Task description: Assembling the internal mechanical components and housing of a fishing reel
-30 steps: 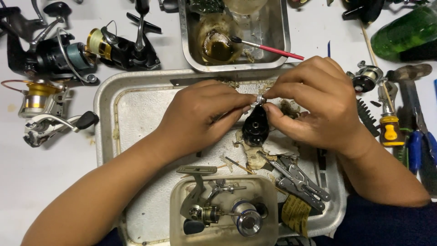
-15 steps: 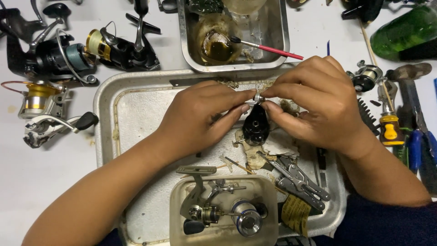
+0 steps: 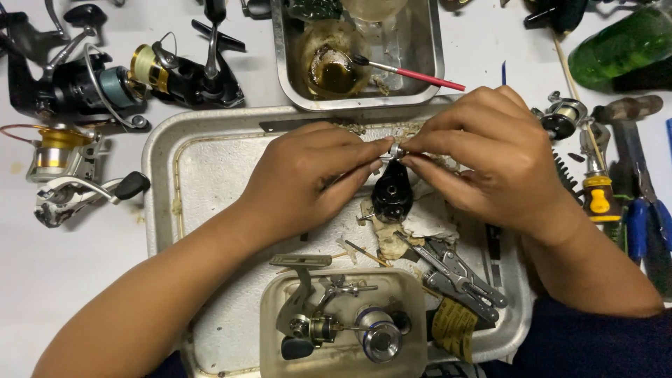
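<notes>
Over a large metal tray [image 3: 210, 175], my left hand [image 3: 308, 175] and my right hand [image 3: 483, 154] meet fingertip to fingertip. Between them they pinch a small silver metal part [image 3: 396, 150]. Just below it a black rounded reel part [image 3: 392, 192] hangs or rests, partly hidden by my fingers; which hand carries it I cannot tell. Torn dirty paper [image 3: 413, 231] lies on the tray under it.
A small clear tub [image 3: 276, 329] with reel pieces sits at the tray's near edge, beside folding pliers [image 3: 455, 273]. A steel pan [image 3: 434, 63] with a red brush [image 3: 413, 73] is behind. Fishing reels [image 3: 77, 91] lie left; screwdriver [image 3: 598, 182], blue pliers [image 3: 647, 224], green bottle [image 3: 623, 45] right.
Both hands stay in the same spot over the tray, with only slight finger movement on the small silver part.
</notes>
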